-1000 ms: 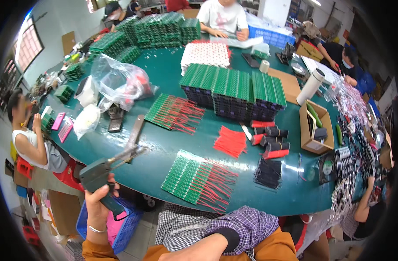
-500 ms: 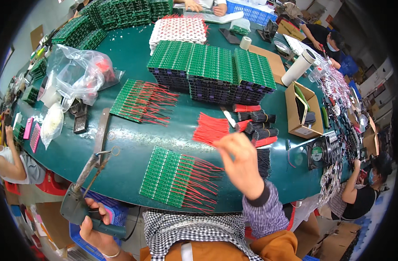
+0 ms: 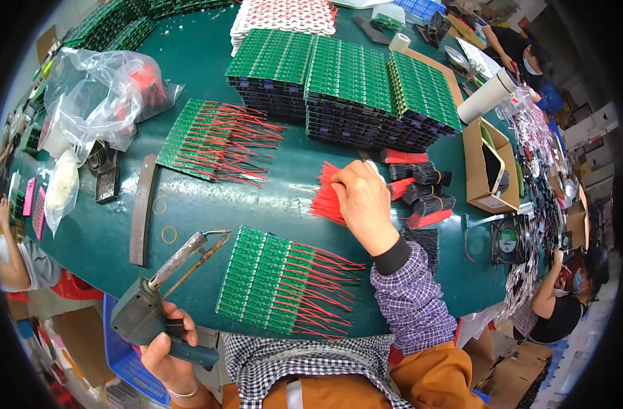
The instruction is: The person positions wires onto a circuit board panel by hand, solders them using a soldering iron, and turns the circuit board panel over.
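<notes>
the left grip (image 3: 168,365) is curled inward; the right grip (image 3: 363,204) extends farther forward, bent downward.

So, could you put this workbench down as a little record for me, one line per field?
Left hand: grips a pistol-shaped soldering tool
Right hand: fingertips at the loose red wires; whether any are pinched is unclear
Nearest the person: red-wired green circuit boards, flat on the table
Farther back: tall stacks of green boards
Left side: metal bar, clear plastic bag
Right side: cardboard box, pale flask
</notes>
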`<state>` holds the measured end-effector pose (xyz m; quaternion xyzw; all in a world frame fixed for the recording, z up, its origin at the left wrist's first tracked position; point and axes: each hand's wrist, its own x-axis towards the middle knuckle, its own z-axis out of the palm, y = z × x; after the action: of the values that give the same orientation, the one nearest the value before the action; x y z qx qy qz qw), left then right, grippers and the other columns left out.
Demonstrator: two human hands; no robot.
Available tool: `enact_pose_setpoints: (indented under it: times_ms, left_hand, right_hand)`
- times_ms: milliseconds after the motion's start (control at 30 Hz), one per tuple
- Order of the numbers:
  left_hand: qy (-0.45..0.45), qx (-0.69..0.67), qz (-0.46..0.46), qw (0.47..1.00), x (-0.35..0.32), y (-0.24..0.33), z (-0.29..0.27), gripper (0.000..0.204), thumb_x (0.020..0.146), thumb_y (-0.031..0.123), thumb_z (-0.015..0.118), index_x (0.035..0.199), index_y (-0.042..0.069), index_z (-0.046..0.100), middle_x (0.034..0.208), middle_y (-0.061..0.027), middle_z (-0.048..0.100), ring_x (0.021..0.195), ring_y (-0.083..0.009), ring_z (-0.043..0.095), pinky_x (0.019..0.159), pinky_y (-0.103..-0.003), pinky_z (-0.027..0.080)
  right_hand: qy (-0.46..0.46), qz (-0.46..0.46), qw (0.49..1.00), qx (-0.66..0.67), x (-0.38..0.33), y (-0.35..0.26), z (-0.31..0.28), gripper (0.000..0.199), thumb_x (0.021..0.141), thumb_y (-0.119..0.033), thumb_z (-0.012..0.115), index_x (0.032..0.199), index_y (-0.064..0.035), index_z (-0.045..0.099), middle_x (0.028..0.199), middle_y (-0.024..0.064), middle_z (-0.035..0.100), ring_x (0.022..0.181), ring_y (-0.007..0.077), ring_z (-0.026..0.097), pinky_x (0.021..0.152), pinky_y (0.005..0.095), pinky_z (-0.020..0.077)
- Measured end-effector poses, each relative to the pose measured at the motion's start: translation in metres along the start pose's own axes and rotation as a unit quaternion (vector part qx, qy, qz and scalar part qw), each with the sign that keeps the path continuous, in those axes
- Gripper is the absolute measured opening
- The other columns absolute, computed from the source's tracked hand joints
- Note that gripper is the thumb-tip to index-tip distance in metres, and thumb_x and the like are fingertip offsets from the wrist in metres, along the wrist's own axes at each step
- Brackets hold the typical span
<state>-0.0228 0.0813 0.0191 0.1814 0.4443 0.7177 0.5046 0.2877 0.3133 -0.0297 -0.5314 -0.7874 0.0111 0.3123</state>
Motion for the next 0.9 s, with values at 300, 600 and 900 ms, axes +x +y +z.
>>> enact_pose_setpoints:
  times_ms: [300,600,900]
  left_hand:
    - [0.014,-0.015,-0.005,1.0,-0.01,-0.006,-0.017,0.057,0.08,0.014,0.071,0.129,-0.012,0.056,0.113,-0.0226,0.068,0.085,-0.0308,0.068,0.054,-0.035,0.056]
    - [-0.015,-0.15,-0.117,0.982,-0.029,-0.012,-0.025,0.057,0.109,0.032,0.05,0.146,-0.011,0.041,0.128,-0.0219,0.063,0.092,-0.0275,0.063,0.062,-0.032,0.053]
    - [0.073,0.053,-0.098,0.991,-0.074,0.0,-0.015,0.065,0.078,-0.006,0.073,0.139,-0.007,0.052,0.12,-0.0221,0.066,0.056,-0.0168,0.057,0.048,-0.028,0.048]
  right_hand:
    - [-0.014,-0.036,0.999,-0.027,0.0,-0.002,-0.005,0.013,0.085,0.003,0.063,0.095,-0.004,0.057,0.09,0.014,0.057,0.088,0.0348,0.058,0.076,0.0467,0.0479]
    - [-0.066,-0.076,0.986,0.135,-0.022,-0.054,-0.044,0.022,0.083,0.011,0.064,0.101,-0.0009,0.062,0.094,0.0157,0.058,0.092,0.0366,0.06,0.077,0.0444,0.0508]
    - [-0.101,-0.093,0.953,0.271,-0.103,-0.117,-0.059,0.028,0.072,0.006,0.075,0.1,0.0017,0.072,0.087,0.008,0.063,0.076,0.0235,0.063,0.063,0.0348,0.0529]
